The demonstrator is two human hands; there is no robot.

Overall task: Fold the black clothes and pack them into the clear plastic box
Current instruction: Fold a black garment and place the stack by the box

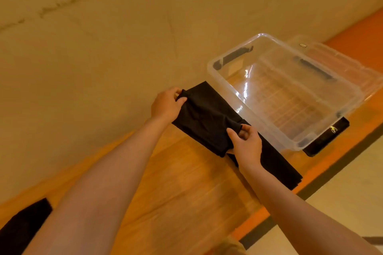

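A black garment [205, 118] lies partly folded on the wooden table [182, 188], just left of the clear plastic box [219, 80]. My left hand [165, 105] pinches its far left corner. My right hand [246, 145] grips a bunched fold at its near edge. A flat part of the black cloth [279, 167] stretches toward the table's right edge. The box stands open with nothing in it. Another black piece of clothing [22, 227] lies at the lower left corner.
The box's clear lid [342, 62] lies behind the box. A black object with a small logo [327, 136] sticks out from under the box's near corner. A beige wall runs along the table's far side. The table's right edge drops to a pale floor.
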